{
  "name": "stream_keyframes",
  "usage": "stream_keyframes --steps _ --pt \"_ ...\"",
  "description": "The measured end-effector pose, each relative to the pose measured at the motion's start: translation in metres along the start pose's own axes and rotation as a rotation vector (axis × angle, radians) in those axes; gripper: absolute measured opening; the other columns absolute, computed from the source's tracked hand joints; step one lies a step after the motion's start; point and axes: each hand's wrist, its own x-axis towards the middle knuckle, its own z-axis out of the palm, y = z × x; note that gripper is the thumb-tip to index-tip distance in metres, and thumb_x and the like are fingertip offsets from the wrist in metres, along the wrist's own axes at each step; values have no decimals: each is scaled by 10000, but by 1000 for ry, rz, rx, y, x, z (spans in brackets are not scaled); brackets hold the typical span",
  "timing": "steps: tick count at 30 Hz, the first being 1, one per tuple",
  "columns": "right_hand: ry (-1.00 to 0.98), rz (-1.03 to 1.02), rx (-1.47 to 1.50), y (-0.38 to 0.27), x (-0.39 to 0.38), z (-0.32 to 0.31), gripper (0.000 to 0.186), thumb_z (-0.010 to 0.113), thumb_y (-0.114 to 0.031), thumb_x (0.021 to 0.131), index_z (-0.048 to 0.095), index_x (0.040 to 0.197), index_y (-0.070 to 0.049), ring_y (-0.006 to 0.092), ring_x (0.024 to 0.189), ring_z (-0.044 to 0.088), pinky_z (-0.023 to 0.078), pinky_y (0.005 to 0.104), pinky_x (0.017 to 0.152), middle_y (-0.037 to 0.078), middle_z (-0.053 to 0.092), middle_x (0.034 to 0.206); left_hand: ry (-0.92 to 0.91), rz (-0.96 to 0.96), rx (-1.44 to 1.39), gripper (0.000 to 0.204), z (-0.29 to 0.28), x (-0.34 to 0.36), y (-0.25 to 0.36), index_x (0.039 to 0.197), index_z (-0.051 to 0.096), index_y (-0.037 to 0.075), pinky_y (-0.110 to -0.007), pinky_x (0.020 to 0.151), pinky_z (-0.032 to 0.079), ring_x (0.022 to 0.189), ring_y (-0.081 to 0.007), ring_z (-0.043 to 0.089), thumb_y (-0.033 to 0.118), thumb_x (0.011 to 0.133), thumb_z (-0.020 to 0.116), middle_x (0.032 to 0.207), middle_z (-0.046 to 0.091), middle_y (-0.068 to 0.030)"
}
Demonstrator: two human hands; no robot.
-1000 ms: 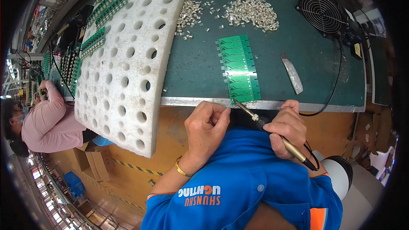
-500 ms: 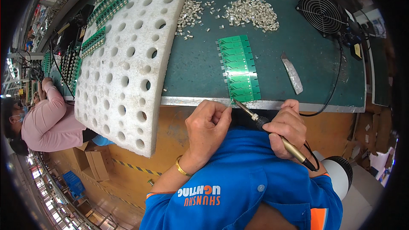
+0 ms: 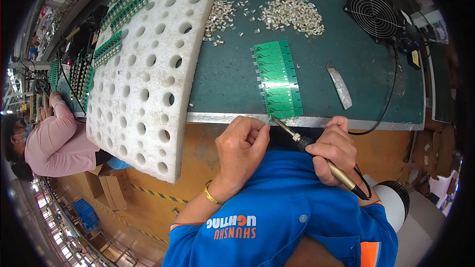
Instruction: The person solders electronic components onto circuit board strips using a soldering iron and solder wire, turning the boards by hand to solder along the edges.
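Note:
A green panel of circuit boards point(image 3: 277, 76) lies near the bench's front edge, with pins along its left side. My left hand point(image 3: 240, 151) is just below it, pinching thin solder wire point(image 3: 268, 120) that reaches toward its lower-left corner. My right hand point(image 3: 331, 151) is closed around a soldering iron point(image 3: 341, 175), whose tip meets the wire at that corner, or very close to it. A pale, narrow crumpled strip point(image 3: 338, 84) lies right of the panel.
A perforated white foam sheet point(image 3: 148, 84) fills the left, with populated boards point(image 3: 108, 49) on it. Small white connector piles point(image 3: 292, 17) lie behind the panel. A black fan point(image 3: 374, 12) stands back right. A co-worker in pink point(image 3: 59, 143) works at left. The bench point(image 3: 386, 89) has a metal edge.
My left hand has moved slightly up and to the right with the wire. The iron has barely moved. The co-worker's hands have shifted a little.

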Motion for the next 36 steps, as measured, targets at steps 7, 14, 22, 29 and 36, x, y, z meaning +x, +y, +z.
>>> stream_keyframes --steps 7,14,22,29,36 --pt "10 -5 -7 -2 -1 1 149 689 -108 784 676 924 -58 175 564 504 374 393 695 20 577 673 -10 8 -1 94 -1 0 0 789 675 -7 -223 512 443 570 -70 564 25 810 761 687 617 -42" --pt "18 -6 -17 -4 -3 2 160 694 -117 789 681 939 -63 177 566 508 377 395 698 21 578 668 -16 16 -21 88 -1 -1 -4 790 676 -3 -220 513 439 574 -67 564 19 810 759 690 617 -36" --pt "-7 7 -29 -5 -2 0 198 697 -89 753 684 949 -68 174 575 517 384 400 719 18 582 680 -4 34 -22 84 -1 0 -2 767 673 15 -235 503 414 547 -81 517 17 798 752 638 585 -26" --pt "-8 1 -38 -6 -3 0 212 695 -80 734 683 946 -75 172 575 513 384 403 721 14 578 680 -14 67 3 84 -3 1 -1 759 668 10 -257 483 459 523 -115 566 1 781 748 677 608 -61" --pt "-16 8 -35 -7 -4 -1 213 696 -81 731 685 944 -79 174 582 515 385 403 728 10 570 680 -7 67 -4 91 -2 1 -2 749 661 9 -259 483 462 524 -118 569 0 780 745 674 607 -63"
